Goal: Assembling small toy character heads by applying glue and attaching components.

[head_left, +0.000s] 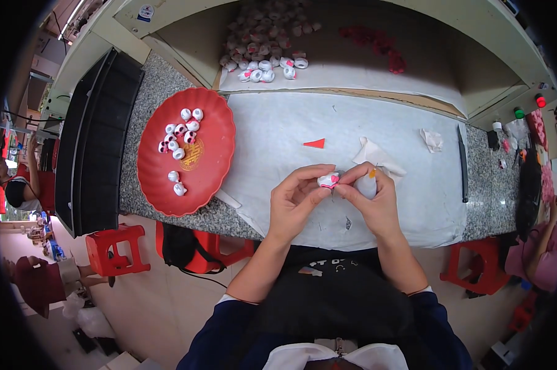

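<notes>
My left hand (291,200) pinches a small rounded white piece with pink-red patches (328,179) between thumb and fingertips, just above the paper-covered bench. Against the same piece rest the thumb and forefinger of my right hand (380,206), which also keeps a small translucent bottle with an orange spot (367,187) tucked in its fingers. Beyond my hands lies a red wedge-shaped scrap (315,143). A crumpled white tissue (377,155) is spread behind my right hand. On the left, a red scalloped plate (214,120) carries several similar white pieces (178,153), some with dark red marks.
A shelf at the back holds a heap of white pieces (260,65) and a cluster of red bits (377,43). Another tissue (431,140) and a dark long tool (463,163) lie right. A black tray (97,142) stands far left. Red stools (117,250) and other people are around.
</notes>
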Action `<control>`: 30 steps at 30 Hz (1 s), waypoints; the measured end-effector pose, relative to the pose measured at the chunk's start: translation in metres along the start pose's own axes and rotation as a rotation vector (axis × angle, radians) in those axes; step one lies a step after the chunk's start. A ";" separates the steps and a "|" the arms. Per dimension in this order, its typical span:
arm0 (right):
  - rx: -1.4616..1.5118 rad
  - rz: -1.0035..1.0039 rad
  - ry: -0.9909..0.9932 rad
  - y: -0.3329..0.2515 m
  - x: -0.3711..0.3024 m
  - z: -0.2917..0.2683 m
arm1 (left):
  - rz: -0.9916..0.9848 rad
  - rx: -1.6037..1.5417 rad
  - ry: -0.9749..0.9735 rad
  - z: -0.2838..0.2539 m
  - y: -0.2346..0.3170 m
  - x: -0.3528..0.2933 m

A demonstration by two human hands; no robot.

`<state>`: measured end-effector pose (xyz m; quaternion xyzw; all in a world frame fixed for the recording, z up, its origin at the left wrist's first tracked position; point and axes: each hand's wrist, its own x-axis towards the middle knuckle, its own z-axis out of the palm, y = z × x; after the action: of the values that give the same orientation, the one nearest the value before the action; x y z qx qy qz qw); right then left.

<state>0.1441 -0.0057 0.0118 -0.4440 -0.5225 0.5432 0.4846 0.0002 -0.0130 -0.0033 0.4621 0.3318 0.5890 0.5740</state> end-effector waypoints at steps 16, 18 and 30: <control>0.048 0.027 -0.107 -0.004 -0.002 0.001 | -0.040 -0.102 -0.135 -0.005 0.001 -0.004; 0.068 0.030 -0.099 -0.002 -0.003 0.001 | -0.061 -0.102 -0.078 -0.002 0.002 -0.005; 0.119 0.054 -0.153 -0.001 -0.004 0.001 | -0.025 -0.062 -0.069 -0.006 -0.001 -0.008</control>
<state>0.1433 -0.0101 0.0126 -0.3855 -0.5129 0.6183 0.4539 -0.0054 -0.0196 -0.0072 0.4601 0.2991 0.5756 0.6063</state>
